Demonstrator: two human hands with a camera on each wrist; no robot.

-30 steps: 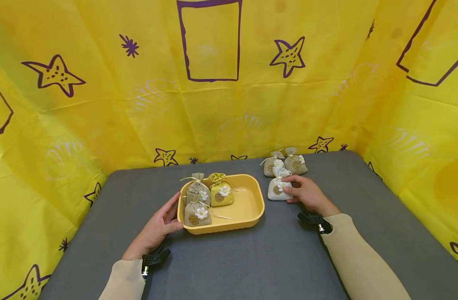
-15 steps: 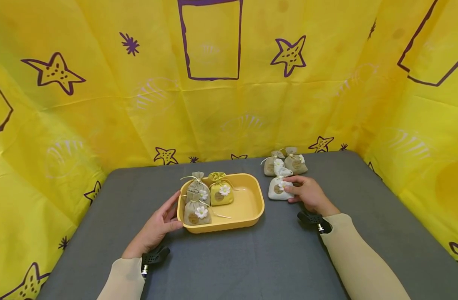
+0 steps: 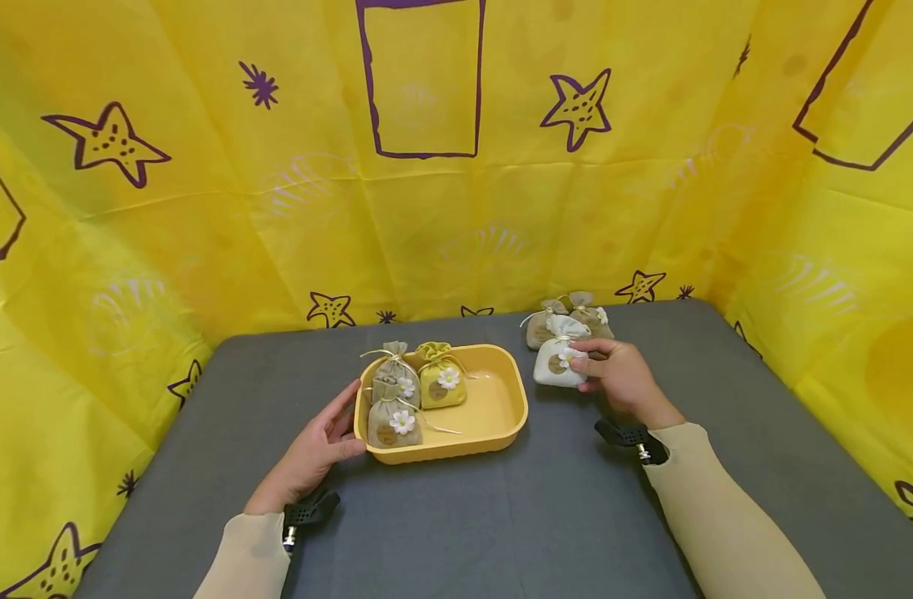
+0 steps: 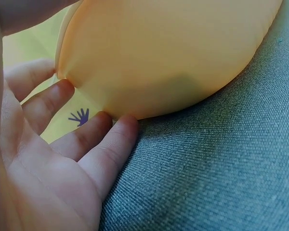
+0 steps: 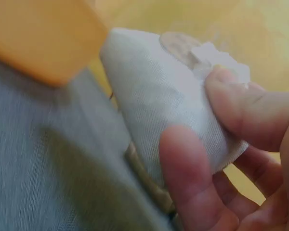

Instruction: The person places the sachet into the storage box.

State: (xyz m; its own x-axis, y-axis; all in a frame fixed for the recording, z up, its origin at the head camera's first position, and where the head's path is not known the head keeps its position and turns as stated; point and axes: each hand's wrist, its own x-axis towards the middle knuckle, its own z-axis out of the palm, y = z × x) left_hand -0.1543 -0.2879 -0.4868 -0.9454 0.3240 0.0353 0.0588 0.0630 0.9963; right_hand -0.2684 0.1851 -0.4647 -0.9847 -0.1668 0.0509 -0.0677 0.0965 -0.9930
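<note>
I see the person's right hand pinching a white drawstring sachet, thumb on the front beside its white flower, the fingers bent around its edge. The sachet is right of a yellow-orange plastic tray and in front of two beige drawstring sachets, which sit on the far right of the gray table. My right wrist view shows it tilted, its shadow on the gray surface.

The left hand is spread along the tray's left end; in the left wrist view I make out loosely extended fingertips touching the outer wall. Inside the tray, two gray-beige sachets stand at the left, one near and one far, with a mustard-yellow sachet just right of the far one. A yellow starfish-print backdrop hangs behind.
</note>
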